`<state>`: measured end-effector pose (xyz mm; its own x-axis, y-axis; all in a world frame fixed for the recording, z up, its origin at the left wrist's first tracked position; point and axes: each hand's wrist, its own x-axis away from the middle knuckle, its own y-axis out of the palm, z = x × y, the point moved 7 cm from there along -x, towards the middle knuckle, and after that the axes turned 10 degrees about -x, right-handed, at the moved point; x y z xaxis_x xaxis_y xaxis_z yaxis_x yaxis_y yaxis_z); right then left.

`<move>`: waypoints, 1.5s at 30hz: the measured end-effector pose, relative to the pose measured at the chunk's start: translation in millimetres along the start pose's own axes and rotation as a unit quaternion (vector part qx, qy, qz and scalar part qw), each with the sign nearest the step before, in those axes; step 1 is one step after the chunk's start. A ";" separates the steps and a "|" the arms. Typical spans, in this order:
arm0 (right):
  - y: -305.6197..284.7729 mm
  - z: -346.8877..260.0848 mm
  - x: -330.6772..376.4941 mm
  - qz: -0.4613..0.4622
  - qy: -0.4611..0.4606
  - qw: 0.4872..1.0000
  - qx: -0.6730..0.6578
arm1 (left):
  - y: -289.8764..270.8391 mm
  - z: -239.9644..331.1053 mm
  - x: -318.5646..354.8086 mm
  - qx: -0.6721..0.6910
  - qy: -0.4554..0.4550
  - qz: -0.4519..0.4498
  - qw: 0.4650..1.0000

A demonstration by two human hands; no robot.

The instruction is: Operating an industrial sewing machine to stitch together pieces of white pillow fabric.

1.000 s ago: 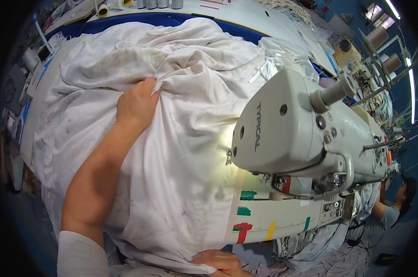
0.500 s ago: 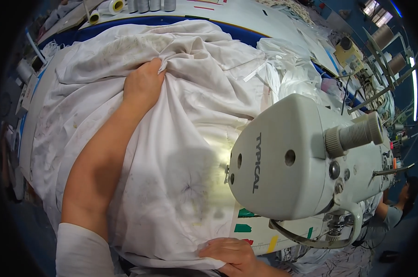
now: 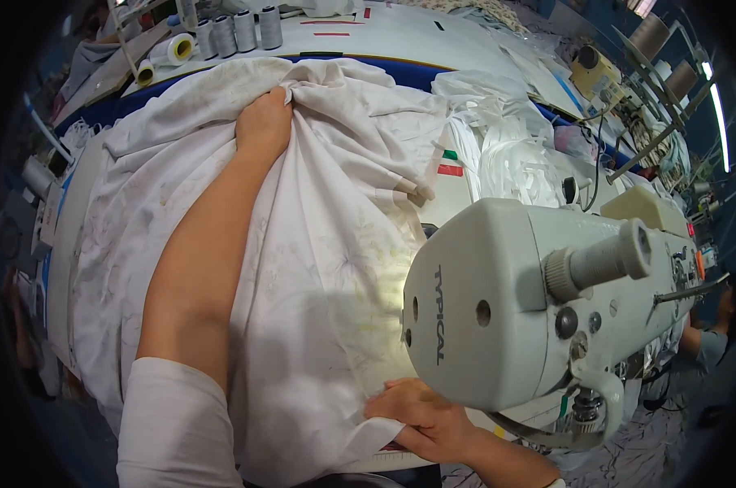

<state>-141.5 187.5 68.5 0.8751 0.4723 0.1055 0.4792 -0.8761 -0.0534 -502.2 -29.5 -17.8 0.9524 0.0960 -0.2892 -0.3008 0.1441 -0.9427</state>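
Note:
A large white fabric (image 3: 303,268) with faint printed marks spreads over the sewing table, its folds gathering toward the far side. My left hand (image 3: 264,122) is closed on a bunched fold at the fabric's far part, the arm stretched out across the cloth. At the near edge, my right hand (image 3: 421,413) pinches the fabric's right corner, close to the sewing machine. The pale sewing machine (image 3: 481,301) stands right of the cloth; its head hides the needle area, where a lamp lights the fabric.
Grey thread spools (image 3: 246,31) and a yellow-cored roll (image 3: 174,50) stand on the far table. White strips (image 3: 510,154) lie in a heap behind the machine. Thread cones (image 3: 651,37) sit on a stand at upper right. Another person's sleeve (image 3: 703,346) shows at far right.
My left hand has pushed farther away with the gathered fabric. My right hand has moved a little up and right with the near edge. Coloured tape behind the machine head has come into view.

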 end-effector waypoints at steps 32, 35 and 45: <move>92.2 19.1 21.2 0.086 -0.260 0.907 0.320 | -236.9 -144.2 509.1 0.530 -0.078 -0.241 0.809; 106.1 7.5 24.4 0.071 -0.286 0.902 0.315 | -250.8 -123.1 512.0 0.523 -0.080 -0.235 0.815; 156.5 -4.3 154.1 -0.036 -0.314 0.912 0.262 | -267.7 -14.7 505.9 0.382 0.287 -0.457 0.750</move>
<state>68.1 122.7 80.7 0.6268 0.6340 -0.4531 0.3605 -0.7514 -0.5527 60.9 -33.9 85.8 0.5762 -0.7952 0.1891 0.7590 0.4348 -0.4846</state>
